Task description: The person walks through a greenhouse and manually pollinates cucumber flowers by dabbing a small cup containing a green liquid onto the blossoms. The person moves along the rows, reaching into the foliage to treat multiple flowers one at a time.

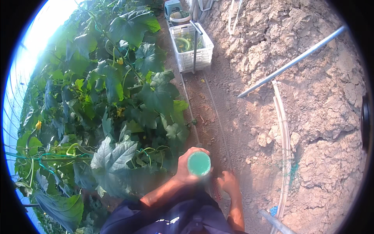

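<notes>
My left hand [184,165] is wrapped around a round container of green liquid [199,163], seen from straight above in front of my body. Foam or small bubbles line the liquid's edge. My right hand [228,182] is lower and to the right, apart from the container, with its fingers bent. A blurred reddish thing [216,191] shows beside that hand; whether the fingers touch it I cannot tell. Close on the left are large-leaved vine plants [114,155], with yellow flowers and green cords among the stems.
Two narrow rails [217,112] run along the dirt path to a white plastic crate [191,60] holding long green fruits. Behind it are a bucket [179,20] and a blue stool [172,7]. A metal pipe [292,63] and pale strips [283,131] lie against the cracked earth bank [324,117].
</notes>
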Tool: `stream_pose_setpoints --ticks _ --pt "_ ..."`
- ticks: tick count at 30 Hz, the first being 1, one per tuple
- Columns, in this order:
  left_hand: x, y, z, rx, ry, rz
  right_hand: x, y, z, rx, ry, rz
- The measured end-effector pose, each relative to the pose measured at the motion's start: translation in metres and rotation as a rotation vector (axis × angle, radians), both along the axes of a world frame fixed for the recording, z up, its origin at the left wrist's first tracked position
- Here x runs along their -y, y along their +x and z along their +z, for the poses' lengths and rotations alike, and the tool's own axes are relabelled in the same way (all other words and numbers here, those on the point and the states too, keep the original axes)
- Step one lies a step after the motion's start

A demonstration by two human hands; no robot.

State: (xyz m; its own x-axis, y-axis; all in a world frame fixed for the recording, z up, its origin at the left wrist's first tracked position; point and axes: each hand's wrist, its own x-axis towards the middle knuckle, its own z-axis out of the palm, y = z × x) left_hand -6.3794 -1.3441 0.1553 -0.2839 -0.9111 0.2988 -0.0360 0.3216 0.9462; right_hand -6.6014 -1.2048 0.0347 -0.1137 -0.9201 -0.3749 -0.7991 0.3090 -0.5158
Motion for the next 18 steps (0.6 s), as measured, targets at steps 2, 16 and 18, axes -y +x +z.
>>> stream_pose_setpoints --ticks 2,16,18 --pt "0.028 -0.006 -0.002 0.013 0.036 0.021 0.038 -0.014 0.0 0.01 0.073 0.025" --pt "0.227 -0.013 0.025 0.072 0.037 0.442 0.363 -0.037 0.053 0.168 -0.101 0.28" --pt "0.255 -0.016 0.024 0.055 0.089 0.515 0.418 -0.037 0.058 0.147 -0.27 0.359"
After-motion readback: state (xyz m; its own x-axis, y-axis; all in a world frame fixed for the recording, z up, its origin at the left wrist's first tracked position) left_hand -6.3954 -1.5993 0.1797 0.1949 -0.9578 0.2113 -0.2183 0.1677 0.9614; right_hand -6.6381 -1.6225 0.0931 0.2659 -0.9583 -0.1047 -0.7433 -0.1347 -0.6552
